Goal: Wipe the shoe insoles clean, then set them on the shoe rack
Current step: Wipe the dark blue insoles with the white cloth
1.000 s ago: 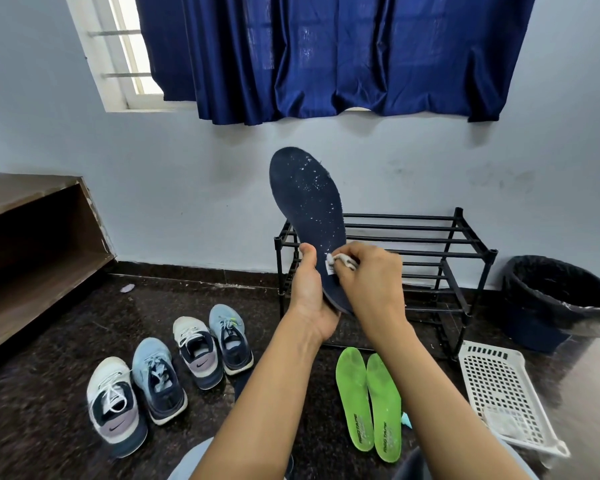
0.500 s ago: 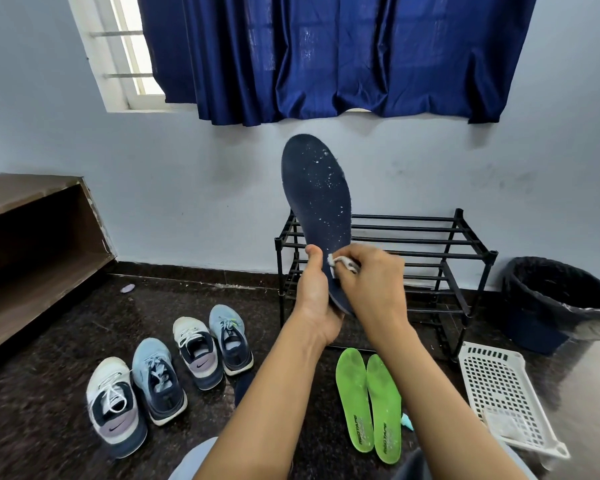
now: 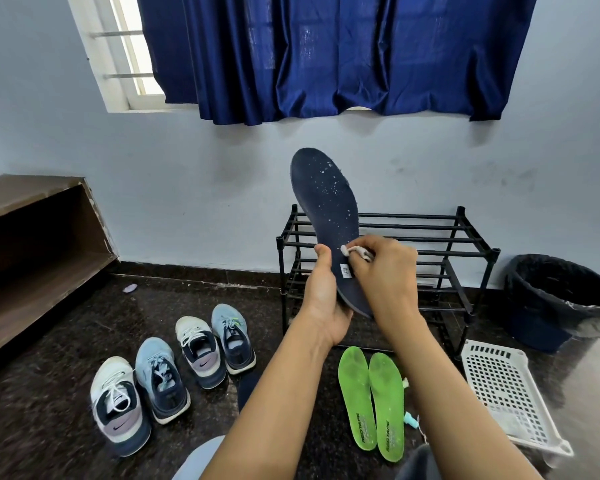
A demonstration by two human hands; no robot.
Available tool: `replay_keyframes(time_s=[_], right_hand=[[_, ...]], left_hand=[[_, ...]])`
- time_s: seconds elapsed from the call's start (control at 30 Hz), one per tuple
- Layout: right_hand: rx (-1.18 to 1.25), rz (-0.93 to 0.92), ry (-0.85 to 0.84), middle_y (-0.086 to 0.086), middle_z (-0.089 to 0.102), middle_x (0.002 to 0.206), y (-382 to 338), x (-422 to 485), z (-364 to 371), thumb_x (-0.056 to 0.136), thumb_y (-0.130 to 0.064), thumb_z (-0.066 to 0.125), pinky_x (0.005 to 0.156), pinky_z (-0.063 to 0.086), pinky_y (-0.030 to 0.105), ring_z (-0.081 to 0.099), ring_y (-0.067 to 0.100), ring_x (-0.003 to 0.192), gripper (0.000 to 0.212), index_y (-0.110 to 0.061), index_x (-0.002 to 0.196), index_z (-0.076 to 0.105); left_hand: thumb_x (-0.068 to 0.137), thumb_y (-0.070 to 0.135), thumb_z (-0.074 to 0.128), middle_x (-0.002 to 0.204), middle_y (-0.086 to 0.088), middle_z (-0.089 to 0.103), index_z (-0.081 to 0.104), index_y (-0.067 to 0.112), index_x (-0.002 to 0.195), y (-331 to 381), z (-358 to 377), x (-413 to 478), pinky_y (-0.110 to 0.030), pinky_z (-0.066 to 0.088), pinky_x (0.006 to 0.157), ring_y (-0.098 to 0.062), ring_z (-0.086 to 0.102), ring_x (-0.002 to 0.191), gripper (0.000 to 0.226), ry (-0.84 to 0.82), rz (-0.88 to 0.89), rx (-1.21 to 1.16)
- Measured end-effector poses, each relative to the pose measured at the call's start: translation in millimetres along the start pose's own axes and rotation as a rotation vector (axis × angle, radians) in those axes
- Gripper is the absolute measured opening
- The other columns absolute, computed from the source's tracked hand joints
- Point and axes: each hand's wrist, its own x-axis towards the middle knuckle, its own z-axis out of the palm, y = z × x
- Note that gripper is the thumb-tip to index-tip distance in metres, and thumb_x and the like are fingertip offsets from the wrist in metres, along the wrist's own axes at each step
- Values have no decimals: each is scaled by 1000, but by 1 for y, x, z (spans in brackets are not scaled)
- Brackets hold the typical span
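We hold the dark blue insole (image 3: 326, 202) upright in front of the shoe rack (image 3: 465, 237). Our left hand (image 3: 321, 299) grips its heel end, and our right hand (image 3: 385, 271) pinches a small white cloth (image 3: 357, 252) against its middle. White specks cover the upper half, so we judge this wiping is not finished. The two green insoles (image 3: 371, 400) lie on the floor (they look dusty too), and we see no insole on the rack yet. Most of the task is left.

Navy insole (image 3: 326, 202): heel partly hidden behind right hand (image 3: 385, 275), label unreadable; white wipe (image 3: 355, 251) mostly buried in its fingers; bin (image 3: 530, 323) cut by right edge; teal item (image 3: 409, 418) unidentifiable.
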Motion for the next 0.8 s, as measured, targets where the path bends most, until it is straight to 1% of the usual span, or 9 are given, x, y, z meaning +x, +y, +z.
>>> replay_keyframes(time_s=[0.1, 0.17, 0.3, 0.33, 0.43, 0.5, 0.57, 0.67, 0.8], right_hand=[[1, -72, -59, 4, 73, 80, -11, -12, 4, 80, -10, 66, 68, 40, 21, 65, 21, 74, 12, -13, 88, 75], [33, -108, -105, 3, 73, 80, -13, -15, 5, 79, -10, 67, 68, 40, 20, 65, 19, 74, 13, -14, 87, 75], [-6, 17, -36, 6, 72, 82, 0, 0, 0, 81, -12, 64, 72, 42, 27, 64, 25, 79, 13, -15, 89, 74], [-18, 11, -34, 6, 72, 82, -2, -2, 0, 81, -11, 64, 71, 41, 26, 64, 25, 79, 13, -15, 89, 74], [54, -76, -110, 2, 73, 78, -16, -19, 3, 77, -8, 66, 63, 37, 11, 64, 16, 71, 16, -17, 86, 76], [93, -95, -139, 0, 72, 75, -16, -20, 2, 75, -7, 67, 62, 36, 7, 62, 13, 68, 16, -18, 83, 76], [80, -34, -125, 1, 72, 76, -7, -10, 0, 78, -9, 66, 62, 39, 11, 63, 14, 71, 14, -18, 85, 75], [47, 44, -50, 4, 72, 78, -2, -6, -2, 80, -11, 65, 69, 44, 25, 64, 21, 75, 13, -16, 87, 74], [85, -62, -113, 0, 73, 79, -15, -22, 3, 79, -9, 66, 65, 39, 14, 64, 14, 72, 15, -17, 87, 75]], left_hand=[[96, 63, 32, 81, -3, 73, 71, 18, 87, 3, -4, 1, -33, 51, 75, -19, 68, 81, 60, 11, 3, -12], [96, 64, 33, 77, -3, 73, 70, 18, 82, 5, -6, 1, -33, 51, 75, -20, 68, 79, 61, 25, 7, -14], [98, 61, 28, 90, -4, 74, 70, 17, 97, 1, -2, 1, -37, 51, 86, -21, 68, 92, 60, 6, 9, 19], [98, 62, 29, 90, -4, 74, 70, 17, 97, 1, -2, 1, -36, 52, 84, -21, 68, 92, 61, 8, 6, 16], [95, 66, 30, 80, -3, 72, 69, 17, 86, 6, -8, 3, -30, 53, 70, -18, 69, 79, 63, 28, 12, 15], [95, 66, 30, 77, -4, 71, 68, 17, 84, 7, -9, 2, -31, 53, 70, -19, 68, 77, 64, 32, 8, 17], [97, 63, 30, 79, -5, 73, 69, 16, 87, 4, -6, 1, -34, 53, 75, -21, 68, 80, 62, 23, 0, 17], [98, 60, 28, 85, -4, 74, 70, 17, 94, -1, -4, 1, -34, 52, 79, -20, 68, 86, 61, -1, 6, 28], [96, 65, 31, 77, -4, 72, 70, 17, 85, 5, -9, 2, -32, 53, 71, -19, 69, 77, 62, 18, 18, 8]])
